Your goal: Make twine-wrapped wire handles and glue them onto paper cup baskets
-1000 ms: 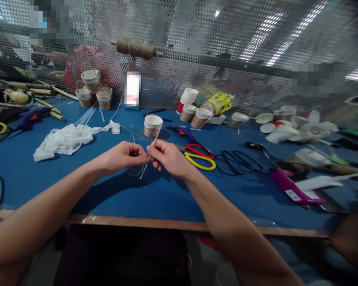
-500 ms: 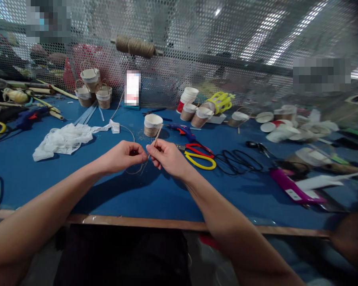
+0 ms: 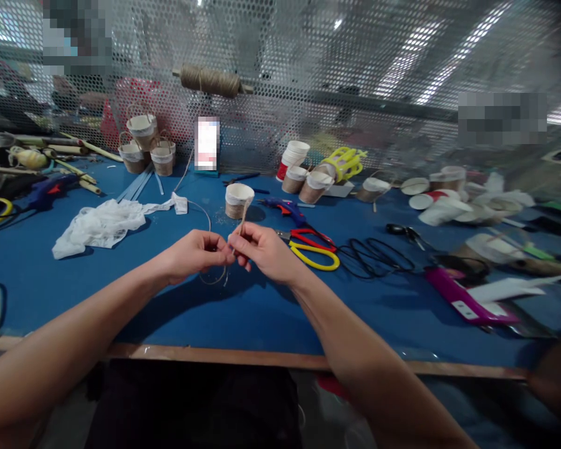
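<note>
Twine point(image 3: 244, 215) is being pinched by the left hand point(image 3: 197, 254) and the right hand point(image 3: 265, 249), fingertips close together, over the near middle of the blue table point(image 3: 243, 318). A cup point(image 3: 238, 202) is being supported there just beyond the hands, with gauze point(image 3: 105, 224) to the left and scissors point(image 3: 310, 248) to the right. The far edge is being bounded by a perforated screen point(image 3: 290, 75), before which a spool point(image 3: 210, 82) is being held up.
</note>
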Action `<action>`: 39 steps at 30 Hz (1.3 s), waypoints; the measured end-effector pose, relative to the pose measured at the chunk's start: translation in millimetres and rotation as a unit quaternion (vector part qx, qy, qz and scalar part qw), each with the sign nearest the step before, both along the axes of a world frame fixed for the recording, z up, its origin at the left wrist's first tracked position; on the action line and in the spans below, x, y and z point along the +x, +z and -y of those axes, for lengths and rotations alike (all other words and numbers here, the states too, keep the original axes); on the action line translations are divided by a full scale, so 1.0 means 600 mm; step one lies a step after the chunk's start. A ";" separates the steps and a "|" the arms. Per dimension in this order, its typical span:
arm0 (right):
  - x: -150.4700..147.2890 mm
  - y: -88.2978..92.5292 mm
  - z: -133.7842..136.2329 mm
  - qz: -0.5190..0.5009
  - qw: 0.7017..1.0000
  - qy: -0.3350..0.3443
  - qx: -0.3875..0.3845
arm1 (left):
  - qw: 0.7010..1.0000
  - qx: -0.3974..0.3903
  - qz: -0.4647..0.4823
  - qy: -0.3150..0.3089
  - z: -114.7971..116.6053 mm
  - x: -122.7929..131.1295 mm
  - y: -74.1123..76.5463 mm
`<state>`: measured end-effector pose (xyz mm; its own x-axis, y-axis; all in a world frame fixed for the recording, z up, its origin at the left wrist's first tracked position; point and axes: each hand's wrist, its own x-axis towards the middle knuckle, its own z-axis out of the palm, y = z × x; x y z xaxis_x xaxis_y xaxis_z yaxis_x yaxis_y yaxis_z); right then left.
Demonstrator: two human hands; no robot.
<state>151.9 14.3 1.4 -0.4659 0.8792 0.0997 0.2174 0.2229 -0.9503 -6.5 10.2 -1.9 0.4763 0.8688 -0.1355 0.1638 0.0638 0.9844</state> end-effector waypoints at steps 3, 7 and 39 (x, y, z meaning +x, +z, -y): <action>0.003 0.004 -0.001 0.025 1.000 -0.004 -0.005 | 1.000 0.013 -0.005 -0.010 -0.002 -0.003 0.001; 0.003 0.004 0.000 0.055 0.998 -0.031 -0.002 | 0.998 0.041 -0.026 -0.027 -0.004 -0.007 0.005; 0.008 0.007 -0.002 0.071 0.997 -0.037 0.008 | 0.999 0.047 -0.021 -0.012 -0.003 -0.006 0.000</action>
<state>156.8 15.3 5.8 -0.4102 0.9105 0.0521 0.3657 0.2165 -0.9052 -10.2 12.2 -1.8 0.4924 0.8672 -0.0742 0.2047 -0.0326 0.9783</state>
